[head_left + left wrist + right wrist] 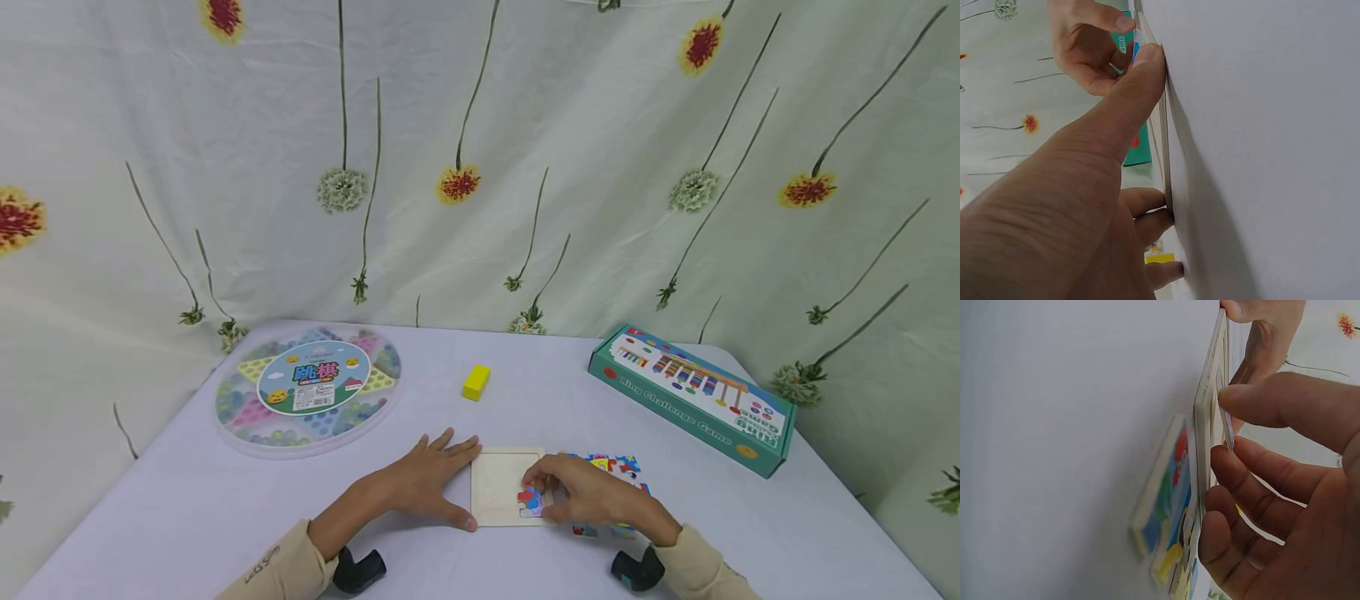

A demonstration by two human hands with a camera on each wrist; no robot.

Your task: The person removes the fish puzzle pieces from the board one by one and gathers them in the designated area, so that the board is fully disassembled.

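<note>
A square pale wooden puzzle tray [497, 479] lies flat on the white table. Against its left side rests my left hand [426, 477], fingers spread, the thumb [1147, 62] at the near corner and fingertips at the far one. Over the tray's right part, my right hand [588, 489] pinches a red and blue jigsaw piece [531, 502]. In the right wrist view that piece [1227, 428] is seen nearly edge-on between thumb and fingers, close to the tray [1210, 375]; whether it touches the tray floor, I cannot tell. Several loose jigsaw pieces [628, 468] lie right of the tray, partly hidden under my right hand.
A yellow block [476, 382] lies beyond the tray. A round, clear-lidded Chinese checkers set [313, 379] is at the back left. At the back right sits a green Ring Challenge Game box [690, 400]. A flowered cloth [480, 250] hangs behind the table.
</note>
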